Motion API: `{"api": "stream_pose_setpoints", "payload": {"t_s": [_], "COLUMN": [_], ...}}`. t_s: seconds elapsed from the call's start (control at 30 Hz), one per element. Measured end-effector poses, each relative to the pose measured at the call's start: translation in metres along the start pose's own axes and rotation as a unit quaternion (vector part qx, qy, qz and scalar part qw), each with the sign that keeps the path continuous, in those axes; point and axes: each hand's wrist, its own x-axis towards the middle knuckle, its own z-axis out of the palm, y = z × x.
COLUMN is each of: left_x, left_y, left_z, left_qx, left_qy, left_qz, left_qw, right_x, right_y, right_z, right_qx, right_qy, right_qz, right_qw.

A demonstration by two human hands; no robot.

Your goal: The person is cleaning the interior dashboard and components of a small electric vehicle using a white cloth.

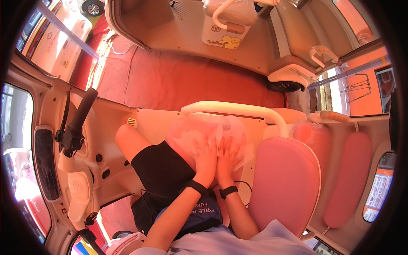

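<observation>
Both of my hands lie side by side, palms down, on crumpled translucent plastic sheeting [181,130] over a rounded, pinkish seat cushion. My left hand [204,156] has its fingers spread on the plastic. Close beside it, my right hand [227,156] also rests with fingers apart. Neither appears to grip anything, though the palms' undersides are hidden. A black band circles each wrist. A curved cream armrest rail [236,108] runs just beyond the cushion, and a pink padded backrest [287,181] stands right of my right forearm.
A handlebar with a black grip [83,106] and brake lever rises at left inside the vehicle cabin. Past the open side, red matting [191,83] covers the ground. Another vehicle there holds a plastic-covered seat box [220,33]. A long pink pad [349,178] lines the cabin's right side.
</observation>
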Motion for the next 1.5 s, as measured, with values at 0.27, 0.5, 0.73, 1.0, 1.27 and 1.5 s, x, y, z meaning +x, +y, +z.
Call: {"api": "stream_pose_setpoints", "payload": {"t_s": [0.27,0.5,0.73,1.0,1.27,1.5], "left_x": [0.057,0.022,-0.015,-0.050,-0.183,-0.322], "left_y": [-0.082,-0.046,-0.042,-0.139,-0.207,-0.227], "left_z": [-0.026,0.008,-0.006,-0.100,-0.195,-0.211], "left_qx": [-0.106,0.057,-0.033,-0.583,-0.573,-0.555], "left_qy": [-0.045,0.030,0.083,0.162,0.370,0.382], "left_qz": [-0.142,-0.079,0.001,-0.048,-0.115,-0.218], "left_qw": [0.983,0.995,0.996,0.795,0.722,0.706], "right_x": [0.088,0.054,0.042,0.041,-0.013,-0.121], "right_y": [-0.065,-0.016,-0.009,-0.103,-0.187,-0.283], "right_z": [-0.010,-0.039,-0.041,-0.115,-0.139,-0.188], "right_qx": [0.073,0.056,0.089,0.387,0.491,0.418], "right_qy": [-0.035,0.007,0.013,-0.163,-0.293,-0.324], "right_qz": [-0.216,-0.144,-0.112,-0.281,-0.348,-0.577], "right_qw": [0.973,0.988,0.990,0.863,0.743,0.622]}}
